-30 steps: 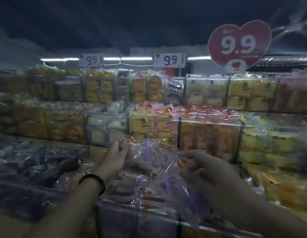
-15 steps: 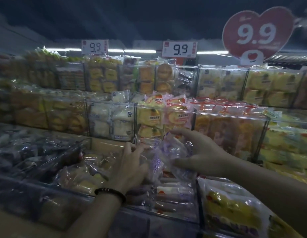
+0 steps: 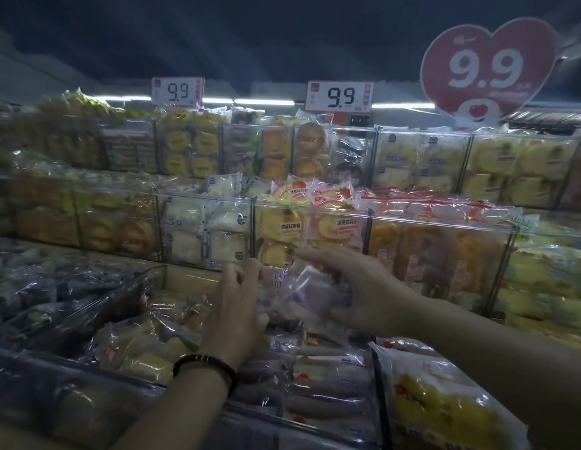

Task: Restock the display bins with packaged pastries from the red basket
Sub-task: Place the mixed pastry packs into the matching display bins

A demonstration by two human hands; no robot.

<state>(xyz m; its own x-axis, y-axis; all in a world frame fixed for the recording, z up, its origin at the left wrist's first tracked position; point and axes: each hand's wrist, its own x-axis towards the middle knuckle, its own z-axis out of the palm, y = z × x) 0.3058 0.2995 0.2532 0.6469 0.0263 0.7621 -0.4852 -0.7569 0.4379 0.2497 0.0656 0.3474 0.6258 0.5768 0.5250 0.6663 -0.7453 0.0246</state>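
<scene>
I read "9.9" on 2 white price tags (image 3: 178,91) (image 3: 339,96) above top bins & on the red heart sign (image 3: 487,68). Pkg print is too blurred to read.

Dim shop aisle under a dark ceiling

A dark blue-grey ceiling (image 3: 250,34) hangs over the aisle, crossed at the back by a thin white fluorescent strip light (image 3: 264,102). Two white rectangular price cards reading 9.9 (image 3: 338,96) stand before it, and a red heart-shaped 9.9 sign (image 3: 487,66) rises at the right. The left wall is too dim to make out.
</scene>
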